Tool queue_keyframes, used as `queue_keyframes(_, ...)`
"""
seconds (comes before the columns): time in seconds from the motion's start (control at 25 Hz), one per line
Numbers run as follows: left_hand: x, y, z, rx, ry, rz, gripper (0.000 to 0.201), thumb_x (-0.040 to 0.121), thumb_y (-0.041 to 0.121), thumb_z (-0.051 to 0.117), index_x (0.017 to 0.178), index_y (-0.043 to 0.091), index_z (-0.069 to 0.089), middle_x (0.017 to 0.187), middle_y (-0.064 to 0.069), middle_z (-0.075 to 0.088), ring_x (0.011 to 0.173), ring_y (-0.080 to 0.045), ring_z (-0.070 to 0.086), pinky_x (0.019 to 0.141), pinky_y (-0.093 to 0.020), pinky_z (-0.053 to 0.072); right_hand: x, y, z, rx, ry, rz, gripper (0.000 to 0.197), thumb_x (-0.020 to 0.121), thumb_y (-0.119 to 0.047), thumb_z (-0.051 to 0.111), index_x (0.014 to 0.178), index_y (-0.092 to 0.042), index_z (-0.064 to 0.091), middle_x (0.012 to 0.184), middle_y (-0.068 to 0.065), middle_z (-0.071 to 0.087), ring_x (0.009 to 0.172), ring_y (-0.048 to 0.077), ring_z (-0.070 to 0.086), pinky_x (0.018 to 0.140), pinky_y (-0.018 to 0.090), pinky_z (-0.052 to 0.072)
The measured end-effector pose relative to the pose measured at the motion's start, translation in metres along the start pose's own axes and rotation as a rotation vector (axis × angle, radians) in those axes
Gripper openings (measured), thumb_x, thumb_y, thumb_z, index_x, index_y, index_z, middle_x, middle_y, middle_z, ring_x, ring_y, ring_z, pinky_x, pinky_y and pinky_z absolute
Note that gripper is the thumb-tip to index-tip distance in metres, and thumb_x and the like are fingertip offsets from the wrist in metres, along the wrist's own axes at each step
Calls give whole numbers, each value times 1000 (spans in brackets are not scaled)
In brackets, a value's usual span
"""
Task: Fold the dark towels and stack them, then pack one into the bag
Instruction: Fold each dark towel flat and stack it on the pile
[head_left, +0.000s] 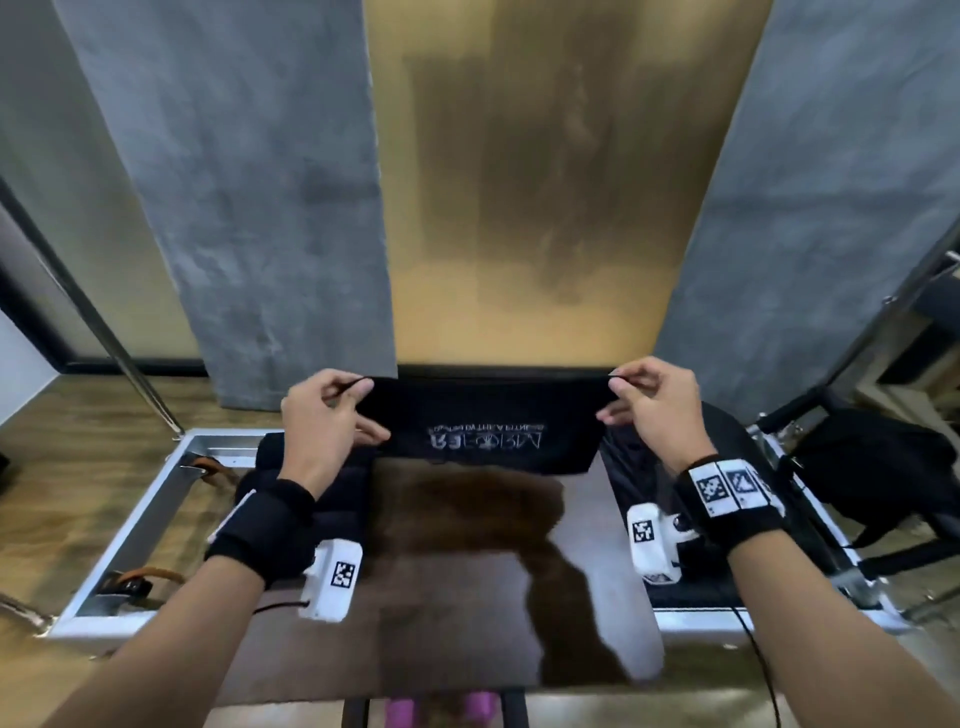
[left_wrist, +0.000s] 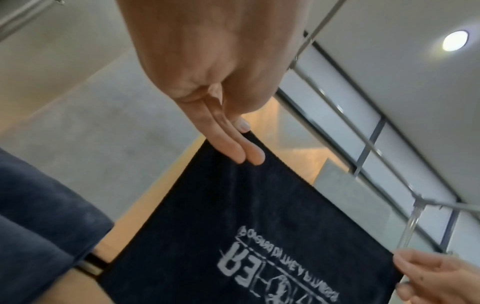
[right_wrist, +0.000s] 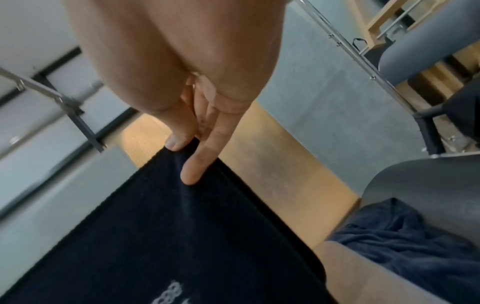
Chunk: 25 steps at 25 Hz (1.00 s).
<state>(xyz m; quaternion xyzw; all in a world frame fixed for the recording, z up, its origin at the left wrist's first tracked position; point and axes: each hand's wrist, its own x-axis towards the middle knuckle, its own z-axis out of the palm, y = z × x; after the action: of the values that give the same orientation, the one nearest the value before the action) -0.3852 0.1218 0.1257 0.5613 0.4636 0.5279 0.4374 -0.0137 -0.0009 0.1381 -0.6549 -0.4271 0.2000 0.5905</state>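
Observation:
A dark towel (head_left: 483, 423) with white lettering hangs stretched in the air above the brown padded table (head_left: 467, 571). My left hand (head_left: 332, 410) pinches its upper left corner, and my right hand (head_left: 649, 405) pinches the upper right corner. In the left wrist view the thumb and fingers (left_wrist: 233, 148) clamp the towel (left_wrist: 246, 236) edge. The right wrist view shows the same pinch (right_wrist: 187, 148) on the towel (right_wrist: 161, 236). A pile of folded dark towels (head_left: 306, 499) lies on the table's left part, under my left wrist. A dark bag (head_left: 872, 467) sits at the right, beyond the frame.
The table sits in a metal frame (head_left: 135, 530) with leather straps (head_left: 208, 467) on its left. Slanted metal poles (head_left: 104, 322) rise on both sides. Another crumpled dark cloth (right_wrist: 415, 236) lies on the table's right part. Wooden floor surrounds the table.

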Motion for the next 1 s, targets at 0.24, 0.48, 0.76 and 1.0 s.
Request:
queue_keyframes(0.24,-42,56,-27,-172,-68,226,11,103,5,65,96,13,69,114,-10,76,93,-27,80,72,-33,66,-52,-75,-29,144,133,-146,19,95,1,67,85,-15,69,79,10,75,74,31,79,69,34,65)
queue_keyframes(0.48,-73,87,-50,-18,73,235,14,96,25,77,90,14,73,68,-9,74,41,-28,67,37,-29,51,-86,-114,-49,-36,143,-130,13,92,-13,74,80,-12,72,56,12,60,32,24,48,39,22,39)
queue_keyframes(0.76,-72,62,-53,-82,5,87,14,98,21,76,95,8,70,88,-17,76,60,-36,76,40,-32,57,-86,-92,-37,-15,116,-35,12,95,-11,72,85,-5,71,63,19,67,41,28,64,43,24,48)
queue_keyframes(1.0,-53,45,-42,-193,-46,135,10,99,10,73,94,2,70,92,-18,78,92,-32,80,71,-36,66,-65,-66,-20,142,108,-17,11,98,-2,66,88,-4,68,77,9,75,75,31,79,73,35,66)
